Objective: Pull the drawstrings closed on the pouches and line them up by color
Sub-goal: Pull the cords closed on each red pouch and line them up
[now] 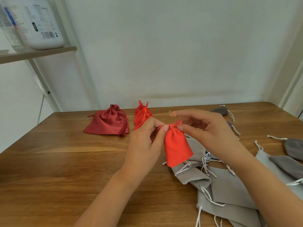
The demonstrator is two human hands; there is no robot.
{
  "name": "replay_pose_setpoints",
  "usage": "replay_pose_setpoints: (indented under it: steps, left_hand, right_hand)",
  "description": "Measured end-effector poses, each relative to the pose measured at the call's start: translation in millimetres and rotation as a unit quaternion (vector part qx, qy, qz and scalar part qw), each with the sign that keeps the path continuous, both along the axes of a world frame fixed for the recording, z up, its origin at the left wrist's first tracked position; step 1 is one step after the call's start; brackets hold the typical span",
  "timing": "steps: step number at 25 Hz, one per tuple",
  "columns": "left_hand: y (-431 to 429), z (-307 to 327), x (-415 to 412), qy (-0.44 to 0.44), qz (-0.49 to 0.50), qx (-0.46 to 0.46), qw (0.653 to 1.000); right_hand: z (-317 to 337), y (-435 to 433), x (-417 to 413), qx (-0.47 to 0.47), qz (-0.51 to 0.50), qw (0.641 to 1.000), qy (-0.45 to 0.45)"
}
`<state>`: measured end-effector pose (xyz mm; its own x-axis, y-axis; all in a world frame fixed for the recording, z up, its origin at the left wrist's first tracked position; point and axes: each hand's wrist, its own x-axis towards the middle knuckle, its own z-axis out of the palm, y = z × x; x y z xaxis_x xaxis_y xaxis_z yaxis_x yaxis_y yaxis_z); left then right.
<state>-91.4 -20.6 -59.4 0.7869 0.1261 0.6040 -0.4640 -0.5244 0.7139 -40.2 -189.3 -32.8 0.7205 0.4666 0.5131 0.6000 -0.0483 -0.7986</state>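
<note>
Drawstring (177,123) may slip if you tug unevenly; your left hand (144,143) and right hand (208,133) pinch the orange pouch (177,148) mid-frame.

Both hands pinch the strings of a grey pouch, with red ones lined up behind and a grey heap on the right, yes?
Not quite: in the head view the pouch pinched by the left hand and right hand is bright red, not grey. The lined-up red ones and the grey heap are as you say.
</note>
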Motion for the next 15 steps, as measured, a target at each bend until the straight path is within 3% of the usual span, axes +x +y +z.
replay_pose_setpoints:
  steps: [4, 11, 15]
  left_hand:
    - [-1.3, 3.8, 0.4, 0.044, -0.042, -0.073, 0.995]
    - [-4.5, 10.2, -2.6, 0.049, -0.081, -0.096, 0.991]
    - [-5.0, 7.4, -2.7, 0.047, -0.092, -0.067, 0.992]
  right_hand:
    - [1.1, 0.5, -3.5, -0.015, -0.024, 0.996, -0.08]
    - [2.0, 3.1, -5.5, 0.037, -0.028, 0.998, 0.034]
    - [3.0, 5.0, -3.8, 0.049, -0.066, 0.995, 0.053]
